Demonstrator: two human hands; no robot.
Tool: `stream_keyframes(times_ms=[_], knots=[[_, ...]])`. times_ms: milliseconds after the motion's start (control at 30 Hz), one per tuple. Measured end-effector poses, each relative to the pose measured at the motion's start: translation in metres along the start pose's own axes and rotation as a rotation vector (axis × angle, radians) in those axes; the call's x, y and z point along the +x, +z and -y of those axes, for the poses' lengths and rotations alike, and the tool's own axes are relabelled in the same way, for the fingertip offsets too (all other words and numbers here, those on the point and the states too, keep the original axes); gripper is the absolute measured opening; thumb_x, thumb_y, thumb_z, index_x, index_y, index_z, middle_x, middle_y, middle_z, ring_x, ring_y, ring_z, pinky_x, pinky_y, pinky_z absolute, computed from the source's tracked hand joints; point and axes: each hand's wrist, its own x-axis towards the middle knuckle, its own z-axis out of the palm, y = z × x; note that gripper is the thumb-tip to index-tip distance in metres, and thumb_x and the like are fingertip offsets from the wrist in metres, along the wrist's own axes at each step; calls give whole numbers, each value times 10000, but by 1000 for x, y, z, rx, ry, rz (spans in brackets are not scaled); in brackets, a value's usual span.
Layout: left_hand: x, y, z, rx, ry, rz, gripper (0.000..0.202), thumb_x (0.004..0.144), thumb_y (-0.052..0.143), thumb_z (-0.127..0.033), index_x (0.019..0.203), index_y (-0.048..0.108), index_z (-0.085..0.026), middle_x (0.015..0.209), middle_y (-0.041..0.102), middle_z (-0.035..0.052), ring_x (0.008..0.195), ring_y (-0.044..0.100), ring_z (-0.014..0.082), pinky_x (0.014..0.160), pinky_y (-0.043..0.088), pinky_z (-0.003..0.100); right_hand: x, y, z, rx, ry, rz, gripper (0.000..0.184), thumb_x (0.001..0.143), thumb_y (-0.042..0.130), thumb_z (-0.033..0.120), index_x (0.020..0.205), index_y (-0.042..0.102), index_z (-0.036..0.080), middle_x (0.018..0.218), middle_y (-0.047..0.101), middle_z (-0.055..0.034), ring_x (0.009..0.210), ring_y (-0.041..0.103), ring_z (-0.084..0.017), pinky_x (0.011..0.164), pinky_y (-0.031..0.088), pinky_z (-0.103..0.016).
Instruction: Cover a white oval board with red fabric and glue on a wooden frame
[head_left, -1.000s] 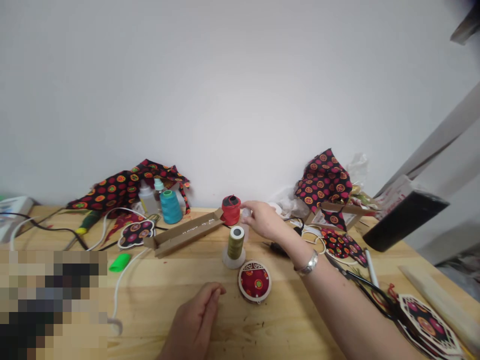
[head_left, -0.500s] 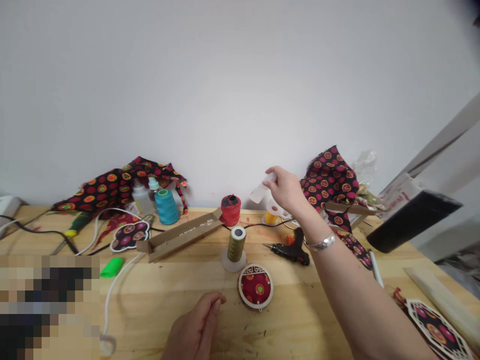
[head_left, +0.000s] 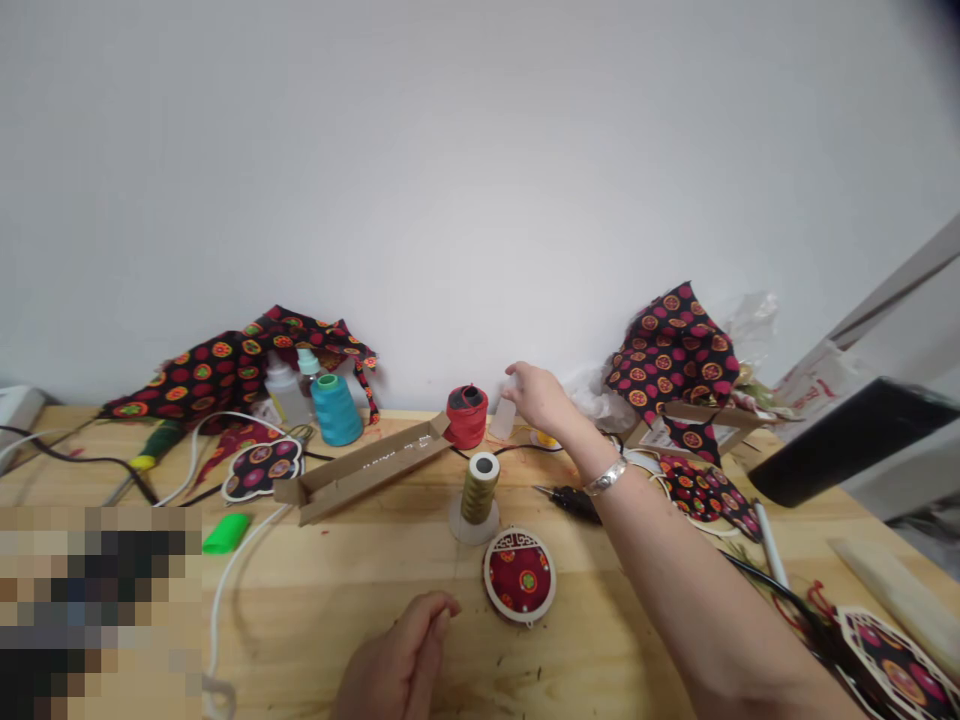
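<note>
At the far left of the wooden desk [head_left: 300,625], a green-handled screwdriver [head_left: 155,445] lies in front of a crumpled red-and-black printed cloth [head_left: 225,365]. Beside that cloth stand a plastic bottle [head_left: 280,393] and a teal thread cone [head_left: 337,411]. Nearer you lie a bright green plastic piece [head_left: 226,533] and a shaped patterned ornament [head_left: 261,465]. The open cardboard tray [head_left: 360,472] shows pale specks along its floor, and just beyond its right end sits a red thread spool [head_left: 466,417].

Your left hand [head_left: 401,655] rests at the near edge, its grip together. A fine thread [head_left: 454,570] seems to rise to it from the olive thread spool [head_left: 480,490], which stands on a clear stand, though the thread is too thin to be sure of. To the right lies a round red wooden-framed ornament [head_left: 520,575].

Your right hand [head_left: 541,397] reaches far, its grip apart and just beside an upright translucent bottle [head_left: 502,418]. The step in hand looks like reaching for that bottle, and the next move calls for closing around it. Further right, a cardboard box [head_left: 697,425] holds papers.
</note>
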Motion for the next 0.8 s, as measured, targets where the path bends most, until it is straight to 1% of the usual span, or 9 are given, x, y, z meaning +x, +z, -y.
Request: stream_keyframes(times_ms=[100, 233, 267, 333, 467, 567, 633, 733, 800], knots=[[-1, 1, -1, -10, -8, -6, 181, 895, 408, -249, 942, 583, -266, 678, 727, -43, 642, 711, 153, 556, 540, 173, 0, 1, 0, 9, 6, 26, 473, 800, 620, 221, 1241, 501, 97, 1064, 666, -181, 995, 615, -251, 828, 435, -319], [-2, 1, -2, 2, -27, 5, 189, 896, 399, -241, 947, 581, -259, 625, 704, -46, 669, 712, 159, 550, 532, 172, -7, -4, 0, 25, 33, 23, 774, 796, 635, 304, 1411, 230, 66, 1131, 628, -215, 1006, 608, -268, 840, 435, -344], [-2, 0, -3, 5, -30, 8, 194, 895, 396, -235, 948, 581, -258, 638, 708, -44, 674, 712, 158, 555, 531, 172, -9, -6, 0, 30, 37, 13, 797, 809, 619, 314, 1426, 178, 68, 1158, 611, -221, 1014, 604, -269, 847, 432, -351], [-2, 0, -4, 2, -36, 22, 199, 890, 395, -229, 949, 583, -256, 690, 725, -38, 672, 710, 155, 564, 526, 174, -12, -10, 1, 42, 36, -1, 789, 826, 597, 308, 1434, 148, 80, 1192, 589, -220, 1022, 597, -267, 856, 429, -356], [1, 0, -7, -31, -98, -9, 201, 881, 400, -256, 918, 597, -259, 734, 741, -29, 635, 699, 157, 567, 516, 189, -21, -18, 4, 63, 46, -25, 697, 825, 578, 219, 1409, 227, 74, 1191, 575, -220, 1028, 575, -273, 872, 417, -384], [1, 0, -11, -72, -146, -11, 197, 867, 424, -283, 896, 617, -258, 777, 752, -8, 673, 702, 172, 591, 515, 201, -39, -22, 7, 99, 42, 2, 436, 841, 487, 125, 1275, 457, 90, 1133, 598, -188, 1017, 563, -251, 889, 401, -387], [1, 1, -14, -106, -202, -54, 202, 859, 432, -304, 878, 629, -263, 781, 751, -1, 693, 700, 185, 613, 513, 218, -55, -22, 9, 150, -1, 99, 350, 791, 517, 77, 1131, 587, 127, 1064, 630, -139, 929, 587, -216, 838, 428, -349], [0, 2, -15, -147, -275, -85, 209, 847, 445, -336, 861, 643, -273, 750, 741, 4, 675, 688, 203, 612, 503, 242, -78, -16, 17, 262, -108, 292, 463, 638, 705, 106, 1084, 620, 194, 997, 655, -51, 725, 593, -145, 677, 457, -264], [1, 2, -15, -167, -289, -47, 211, 837, 461, -365, 862, 649, -273, 743, 733, 9, 667, 678, 208, 611, 496, 250, -87, -8, 24, 340, -155, 350, 534, 579, 781, 194, 1084, 606, 217, 967, 651, -15, 666, 564, -116, 613, 436, -231]])
